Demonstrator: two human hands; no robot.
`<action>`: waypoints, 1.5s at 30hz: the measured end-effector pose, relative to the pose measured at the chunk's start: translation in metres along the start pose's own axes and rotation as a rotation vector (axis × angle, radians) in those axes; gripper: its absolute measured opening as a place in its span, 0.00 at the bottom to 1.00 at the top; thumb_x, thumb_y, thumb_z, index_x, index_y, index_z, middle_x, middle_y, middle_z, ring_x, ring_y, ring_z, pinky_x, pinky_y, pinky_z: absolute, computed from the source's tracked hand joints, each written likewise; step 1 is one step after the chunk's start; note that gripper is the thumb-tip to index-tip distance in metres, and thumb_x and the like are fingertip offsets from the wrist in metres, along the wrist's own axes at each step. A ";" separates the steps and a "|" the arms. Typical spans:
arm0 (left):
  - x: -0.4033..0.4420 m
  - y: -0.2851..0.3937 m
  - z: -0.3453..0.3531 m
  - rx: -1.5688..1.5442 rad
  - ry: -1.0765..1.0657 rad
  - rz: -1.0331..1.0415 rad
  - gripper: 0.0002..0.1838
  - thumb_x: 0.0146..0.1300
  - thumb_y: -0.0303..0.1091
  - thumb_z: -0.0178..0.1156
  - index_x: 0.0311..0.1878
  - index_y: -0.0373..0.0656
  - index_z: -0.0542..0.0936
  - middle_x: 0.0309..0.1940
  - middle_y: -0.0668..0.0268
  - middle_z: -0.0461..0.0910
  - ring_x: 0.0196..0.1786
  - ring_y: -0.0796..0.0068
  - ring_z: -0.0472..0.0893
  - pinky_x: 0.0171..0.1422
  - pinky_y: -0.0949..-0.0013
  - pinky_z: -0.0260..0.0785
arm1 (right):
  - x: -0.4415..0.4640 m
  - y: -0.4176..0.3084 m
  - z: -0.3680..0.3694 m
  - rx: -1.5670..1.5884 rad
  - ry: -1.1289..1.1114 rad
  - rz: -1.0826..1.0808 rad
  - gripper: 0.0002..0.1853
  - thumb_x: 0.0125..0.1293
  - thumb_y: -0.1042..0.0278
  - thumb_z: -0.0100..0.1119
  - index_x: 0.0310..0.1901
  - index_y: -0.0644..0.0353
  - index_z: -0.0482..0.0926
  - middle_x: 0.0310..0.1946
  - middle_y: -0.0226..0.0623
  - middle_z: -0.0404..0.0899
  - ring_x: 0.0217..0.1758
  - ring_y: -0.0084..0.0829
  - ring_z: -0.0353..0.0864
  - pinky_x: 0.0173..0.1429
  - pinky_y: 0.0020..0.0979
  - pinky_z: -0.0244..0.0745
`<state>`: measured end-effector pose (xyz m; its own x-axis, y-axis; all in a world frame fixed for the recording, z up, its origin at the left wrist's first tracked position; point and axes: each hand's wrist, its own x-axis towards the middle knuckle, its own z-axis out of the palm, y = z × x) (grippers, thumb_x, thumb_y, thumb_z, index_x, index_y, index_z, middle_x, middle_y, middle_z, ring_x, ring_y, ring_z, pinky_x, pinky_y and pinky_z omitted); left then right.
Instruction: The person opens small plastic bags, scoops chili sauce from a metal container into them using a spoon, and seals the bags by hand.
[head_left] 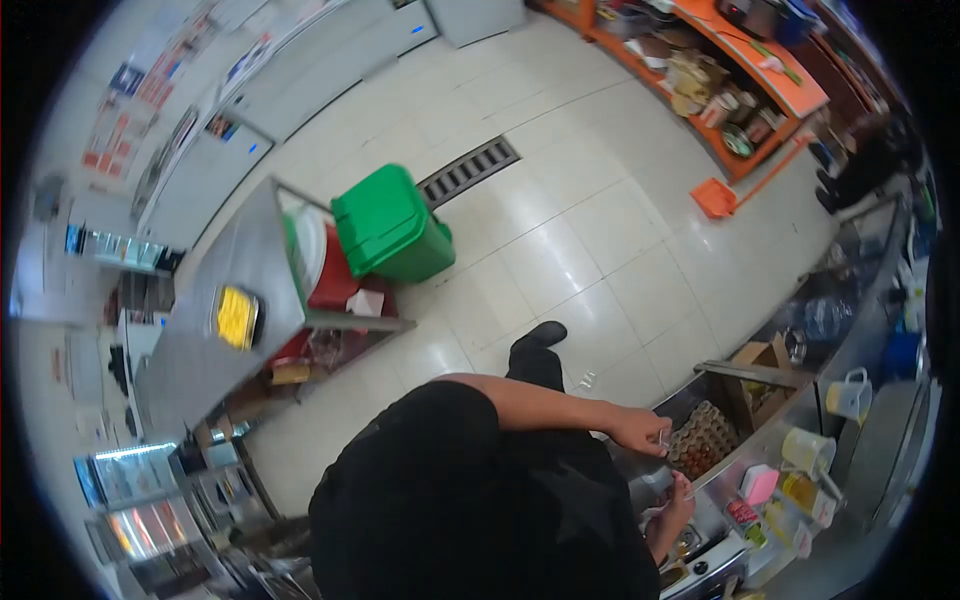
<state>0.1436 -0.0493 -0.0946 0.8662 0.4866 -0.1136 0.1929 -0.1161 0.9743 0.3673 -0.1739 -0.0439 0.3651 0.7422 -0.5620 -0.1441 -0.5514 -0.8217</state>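
Here's the grey-brown, moulded-pulp egg tray (708,428), just beyond the hands, its long axis seeming to slant toward the picture's upper right; likely light and crushable, best lifted low at opposite edges. The bare left hand (638,430) looks curled around a small, clear, shiny piece (664,437), its axis too blurred to call; the bare right hand's (677,512) grip I can't tell, and those round brown eggs (690,460) look fragile, slippery, wanting soft fingertips.

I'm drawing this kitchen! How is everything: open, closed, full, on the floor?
Green bin: closed.
Tub: uncovered, yellow contents showing.
Egg tray: some eggs, some bare cups.
Cardboard box: open.
Orange dustpan: on the floor.
Left grip: curled; hold unclear.
Right grip: bent; hold unclear.
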 end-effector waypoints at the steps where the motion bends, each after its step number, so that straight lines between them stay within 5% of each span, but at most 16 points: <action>1: -0.007 -0.005 0.008 -0.092 0.129 -0.032 0.27 0.68 0.55 0.60 0.51 0.38 0.70 0.34 0.49 0.79 0.38 0.48 0.80 0.43 0.53 0.69 | 0.008 -0.004 -0.010 -0.102 -0.036 0.022 0.13 0.70 0.60 0.64 0.43 0.63 0.83 0.30 0.24 0.77 0.31 0.17 0.69 0.35 0.22 0.61; 6: -0.028 -0.030 0.039 -0.339 0.487 -0.093 0.28 0.71 0.60 0.55 0.50 0.41 0.69 0.36 0.60 0.77 0.39 0.63 0.78 0.43 0.58 0.68 | 0.027 -0.030 0.005 -0.243 -0.185 -0.100 0.13 0.70 0.59 0.63 0.42 0.62 0.83 0.29 0.23 0.76 0.29 0.17 0.67 0.32 0.22 0.57; 11: -0.038 -0.023 0.054 -0.378 0.651 -0.098 0.28 0.72 0.60 0.54 0.51 0.40 0.66 0.34 0.61 0.73 0.39 0.66 0.74 0.44 0.62 0.67 | 0.017 -0.048 0.029 -0.360 -0.294 -0.131 0.14 0.71 0.60 0.64 0.46 0.63 0.82 0.29 0.25 0.75 0.30 0.18 0.72 0.35 0.21 0.66; 13: -0.038 -0.015 0.054 -0.516 0.641 -0.014 0.28 0.72 0.57 0.54 0.52 0.38 0.66 0.38 0.60 0.72 0.41 0.65 0.73 0.47 0.60 0.67 | 0.013 -0.049 0.030 -0.477 -0.468 -0.114 0.14 0.71 0.54 0.62 0.46 0.57 0.83 0.29 0.22 0.74 0.30 0.15 0.70 0.37 0.19 0.69; 15: -0.024 -0.046 0.061 -0.206 0.701 -0.010 0.23 0.74 0.52 0.54 0.49 0.37 0.67 0.43 0.58 0.71 0.48 0.67 0.71 0.53 0.59 0.66 | 0.026 -0.026 0.014 -0.481 -0.496 -0.229 0.13 0.71 0.56 0.63 0.44 0.58 0.84 0.33 0.24 0.78 0.34 0.16 0.73 0.40 0.22 0.70; 17: -0.023 -0.031 0.062 -0.355 0.815 0.088 0.16 0.74 0.42 0.52 0.47 0.35 0.72 0.45 0.59 0.67 0.52 0.67 0.67 0.63 0.58 0.61 | 0.030 -0.014 0.001 -0.500 -0.409 -0.281 0.11 0.70 0.60 0.64 0.42 0.59 0.85 0.37 0.26 0.83 0.40 0.20 0.77 0.47 0.27 0.73; 18: -0.012 -0.086 0.063 -0.227 0.645 0.036 0.25 0.73 0.44 0.54 0.60 0.30 0.68 0.55 0.56 0.70 0.58 0.63 0.70 0.65 0.62 0.64 | 0.030 -0.012 -0.004 -0.461 -0.380 -0.213 0.09 0.69 0.62 0.64 0.42 0.59 0.85 0.35 0.26 0.83 0.40 0.20 0.78 0.48 0.26 0.73; 19: -0.019 -0.058 0.048 -0.300 0.539 -0.040 0.24 0.74 0.43 0.54 0.61 0.33 0.66 0.54 0.59 0.71 0.57 0.69 0.72 0.62 0.66 0.66 | 0.036 -0.005 -0.013 -0.465 -0.359 -0.233 0.09 0.69 0.63 0.65 0.40 0.60 0.86 0.34 0.26 0.84 0.40 0.20 0.78 0.48 0.25 0.73; 21: -0.008 -0.072 0.049 -0.571 0.491 -0.053 0.14 0.74 0.40 0.53 0.52 0.43 0.65 0.39 0.67 0.74 0.41 0.79 0.71 0.46 0.72 0.67 | 0.024 -0.008 -0.023 -0.433 -0.185 -0.206 0.10 0.69 0.62 0.64 0.39 0.60 0.86 0.31 0.26 0.83 0.35 0.19 0.78 0.44 0.25 0.73; 27: 0.024 -0.045 0.031 -0.532 0.406 -0.060 0.16 0.74 0.42 0.55 0.53 0.44 0.65 0.39 0.67 0.74 0.42 0.80 0.72 0.45 0.73 0.65 | -0.009 -0.007 -0.038 -0.312 -0.146 -0.157 0.14 0.72 0.57 0.61 0.41 0.58 0.89 0.29 0.26 0.85 0.25 0.16 0.71 0.32 0.24 0.67; 33: 0.081 -0.002 0.001 -0.425 0.129 -0.114 0.14 0.74 0.42 0.55 0.55 0.47 0.67 0.41 0.69 0.72 0.41 0.78 0.71 0.46 0.72 0.65 | -0.035 0.041 -0.057 -0.121 0.013 -0.175 0.15 0.71 0.58 0.60 0.49 0.60 0.85 0.30 0.27 0.87 0.24 0.17 0.77 0.21 0.27 0.71; 36: 0.110 -0.005 0.002 -0.329 -0.007 -0.037 0.17 0.74 0.46 0.56 0.57 0.49 0.67 0.38 0.71 0.69 0.39 0.80 0.68 0.41 0.73 0.62 | -0.069 0.053 -0.054 -0.004 0.164 0.034 0.14 0.71 0.59 0.61 0.43 0.62 0.85 0.28 0.32 0.86 0.27 0.25 0.83 0.27 0.31 0.78; 39: 0.124 0.025 0.007 -0.338 -0.176 -0.140 0.20 0.73 0.49 0.56 0.59 0.48 0.67 0.38 0.72 0.68 0.38 0.81 0.65 0.41 0.73 0.60 | -0.107 0.095 -0.046 0.108 0.318 -0.062 0.14 0.67 0.57 0.66 0.43 0.61 0.86 0.26 0.30 0.84 0.25 0.19 0.79 0.29 0.28 0.73; 42: 0.136 0.019 0.017 -0.404 -0.381 -0.160 0.20 0.73 0.49 0.55 0.61 0.50 0.66 0.39 0.73 0.69 0.38 0.83 0.65 0.41 0.76 0.58 | -0.163 0.087 -0.031 0.143 0.567 0.104 0.16 0.65 0.56 0.68 0.41 0.62 0.85 0.24 0.30 0.83 0.24 0.20 0.78 0.31 0.28 0.73; 44: 0.134 0.026 0.022 -0.377 -0.481 -0.207 0.21 0.73 0.49 0.55 0.61 0.50 0.65 0.39 0.73 0.69 0.38 0.83 0.65 0.41 0.76 0.58 | -0.179 0.101 -0.017 0.207 0.982 0.147 0.17 0.65 0.54 0.69 0.41 0.63 0.85 0.23 0.29 0.80 0.22 0.21 0.76 0.29 0.26 0.71; 45: 0.137 0.029 0.024 -0.355 -0.509 -0.232 0.21 0.73 0.49 0.55 0.61 0.51 0.65 0.40 0.73 0.69 0.38 0.84 0.65 0.41 0.77 0.58 | -0.185 0.099 -0.014 0.225 1.002 0.157 0.17 0.65 0.54 0.69 0.41 0.63 0.85 0.23 0.29 0.80 0.22 0.21 0.76 0.29 0.26 0.71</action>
<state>0.2784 -0.0069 -0.0868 0.9469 -0.0152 -0.3213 0.3127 0.2774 0.9084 0.2986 -0.3712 -0.0197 0.9097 -0.0455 -0.4128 -0.3869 -0.4540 -0.8026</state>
